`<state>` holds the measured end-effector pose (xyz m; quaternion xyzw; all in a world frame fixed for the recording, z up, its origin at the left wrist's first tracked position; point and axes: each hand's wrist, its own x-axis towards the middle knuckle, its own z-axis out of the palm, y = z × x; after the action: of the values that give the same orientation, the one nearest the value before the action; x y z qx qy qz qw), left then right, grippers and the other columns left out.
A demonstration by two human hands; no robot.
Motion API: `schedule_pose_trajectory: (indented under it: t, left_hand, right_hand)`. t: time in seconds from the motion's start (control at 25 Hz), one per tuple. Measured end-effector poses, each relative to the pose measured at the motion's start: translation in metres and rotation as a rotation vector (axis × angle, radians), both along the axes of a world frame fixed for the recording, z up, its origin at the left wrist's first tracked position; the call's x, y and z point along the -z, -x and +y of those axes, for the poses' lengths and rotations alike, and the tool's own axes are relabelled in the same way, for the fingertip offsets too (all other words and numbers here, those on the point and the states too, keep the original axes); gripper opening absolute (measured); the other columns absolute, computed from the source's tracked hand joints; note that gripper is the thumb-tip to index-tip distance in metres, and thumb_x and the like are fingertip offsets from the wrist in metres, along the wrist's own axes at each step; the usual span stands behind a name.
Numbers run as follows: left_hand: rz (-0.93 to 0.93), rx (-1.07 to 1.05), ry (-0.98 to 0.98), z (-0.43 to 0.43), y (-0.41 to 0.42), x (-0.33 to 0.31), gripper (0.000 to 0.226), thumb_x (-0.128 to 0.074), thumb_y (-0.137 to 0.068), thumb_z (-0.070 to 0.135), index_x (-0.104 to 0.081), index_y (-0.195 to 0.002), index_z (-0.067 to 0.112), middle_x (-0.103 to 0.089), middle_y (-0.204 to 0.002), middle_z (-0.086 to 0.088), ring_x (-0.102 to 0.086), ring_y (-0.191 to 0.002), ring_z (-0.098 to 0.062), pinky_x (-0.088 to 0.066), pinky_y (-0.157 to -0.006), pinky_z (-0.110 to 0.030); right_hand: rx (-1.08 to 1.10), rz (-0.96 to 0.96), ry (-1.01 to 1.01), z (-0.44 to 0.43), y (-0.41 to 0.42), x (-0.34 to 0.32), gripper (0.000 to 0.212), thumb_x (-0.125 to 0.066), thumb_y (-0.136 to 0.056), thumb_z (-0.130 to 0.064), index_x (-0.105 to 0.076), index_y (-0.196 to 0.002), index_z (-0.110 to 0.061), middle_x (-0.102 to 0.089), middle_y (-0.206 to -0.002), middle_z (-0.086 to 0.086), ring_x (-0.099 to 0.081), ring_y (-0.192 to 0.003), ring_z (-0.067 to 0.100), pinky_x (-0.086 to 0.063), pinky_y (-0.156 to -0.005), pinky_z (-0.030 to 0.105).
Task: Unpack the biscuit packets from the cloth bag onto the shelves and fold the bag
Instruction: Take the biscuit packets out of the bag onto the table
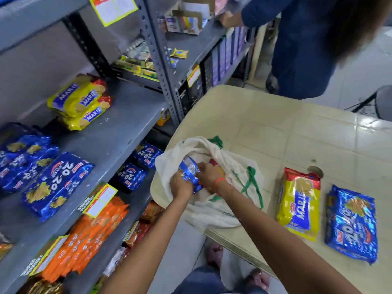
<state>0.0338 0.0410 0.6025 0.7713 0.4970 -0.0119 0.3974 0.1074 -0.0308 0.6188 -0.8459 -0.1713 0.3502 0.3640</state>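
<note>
A white cloth bag [212, 209] with green handles lies open on the cream table [275, 132]. My left hand [180, 184] and my right hand [209, 171] both grip a blue biscuit packet [189, 174] at the bag's mouth. Another packet, red and yellow, shows inside the bag just beyond my right hand. A yellow Marie packet [299, 202] and a blue 20-20 packet [352, 223] lie flat on the table to the right. On the grey shelf [114, 134] at left sit yellow Marie packets [80, 100] and blue 20-20 packets [53, 183].
Orange packets [89, 236] fill the lower shelf, with more blue packets [140, 164] behind them. A second grey rack [191, 45] stands further back. Another person in dark blue clothes [307, 45] stands beyond the table, a hand on that rack. My feet show below the table edge.
</note>
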Motion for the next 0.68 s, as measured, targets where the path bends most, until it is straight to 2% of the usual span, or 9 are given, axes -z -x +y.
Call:
schedule_pose_trajectory:
  t: [0.08,0.16,0.24,0.32,0.4,0.44,0.56,0.68]
  left_hand:
    - [0.075,-0.042,0.056,0.015,0.010,0.008,0.052,-0.049,-0.089,0.002,-0.040,-0.140,-0.001,-0.045,-0.144,-0.022,-0.045,-0.131,-0.036,-0.035,-0.110,-0.038]
    - [0.129,-0.062,0.140,0.027,0.016,0.016,0.048,-0.049,-0.087,0.000,-0.046,-0.134,-0.005,-0.051,-0.138,-0.024,-0.050,-0.127,-0.035,-0.039,-0.106,-0.038]
    - [0.114,-0.073,0.243,0.033,0.017,0.019,0.039,-0.050,-0.085,-0.002,-0.056,-0.123,-0.009,-0.059,-0.128,-0.026,-0.057,-0.118,-0.036,-0.047,-0.101,-0.041]
    - [0.057,-0.147,0.304,0.036,0.017,0.017,0.035,-0.053,-0.084,0.001,-0.060,-0.116,-0.009,-0.063,-0.121,-0.025,-0.062,-0.109,-0.033,-0.052,-0.091,-0.040]
    - [0.004,-0.236,0.321,0.040,0.018,0.012,0.035,-0.061,-0.083,0.014,-0.062,-0.113,-0.004,-0.067,-0.116,-0.020,-0.063,-0.098,-0.028,-0.047,-0.075,-0.032]
    - [-0.017,-0.280,0.336,0.042,0.018,0.010,0.041,-0.064,-0.082,0.027,-0.063,-0.112,0.000,-0.067,-0.115,-0.016,-0.062,-0.096,-0.028,-0.044,-0.073,-0.030]
    - [-0.008,-0.298,0.391,0.047,0.016,-0.001,0.065,-0.055,-0.080,0.061,-0.062,-0.112,0.006,-0.067,-0.112,-0.011,-0.061,-0.091,-0.027,-0.047,-0.076,-0.031]
    - [-0.033,-0.251,0.541,0.049,0.011,-0.016,0.073,-0.042,-0.079,0.074,-0.060,-0.111,0.010,-0.067,-0.110,-0.011,-0.064,-0.090,-0.027,-0.053,-0.078,-0.035]
  right_hand:
    - [-0.108,-0.074,0.113,0.017,0.001,0.012,0.038,-0.048,-0.091,-0.005,-0.049,-0.127,0.006,-0.054,-0.133,0.026,-0.052,-0.121,0.035,-0.036,-0.095,0.032]
    - [-0.200,-0.177,0.219,0.030,0.001,0.022,0.041,-0.049,-0.091,-0.010,-0.046,-0.129,0.003,-0.051,-0.136,0.023,-0.050,-0.125,0.033,-0.037,-0.102,0.034]
    - [-0.211,-0.232,0.299,0.038,0.000,0.027,0.043,-0.058,-0.087,-0.020,-0.051,-0.125,0.000,-0.056,-0.131,0.020,-0.054,-0.121,0.033,-0.043,-0.099,0.036]
    - [-0.170,-0.192,0.323,0.040,-0.005,0.025,0.049,-0.069,-0.080,-0.030,-0.055,-0.119,-0.004,-0.062,-0.123,0.016,-0.058,-0.113,0.031,-0.047,-0.094,0.037]
    - [-0.144,-0.121,0.305,0.041,-0.011,0.021,0.046,-0.072,-0.077,-0.036,-0.060,-0.108,-0.005,-0.065,-0.108,0.019,-0.061,-0.099,0.029,-0.049,-0.088,0.038]
    - [-0.140,-0.111,0.286,0.041,-0.013,0.018,0.044,-0.071,-0.078,-0.037,-0.059,-0.104,-0.003,-0.064,-0.103,0.019,-0.061,-0.094,0.028,-0.049,-0.085,0.038]
    - [-0.057,-0.095,0.162,0.038,-0.009,0.006,0.056,-0.072,-0.078,-0.035,-0.051,-0.118,-0.002,-0.061,-0.112,0.017,-0.059,-0.103,0.032,-0.045,-0.079,0.036]
    - [0.061,-0.099,0.090,0.026,-0.010,-0.017,0.053,-0.073,-0.075,-0.033,-0.052,-0.115,-0.006,-0.064,-0.112,0.016,-0.060,-0.095,0.028,-0.045,-0.075,0.034]
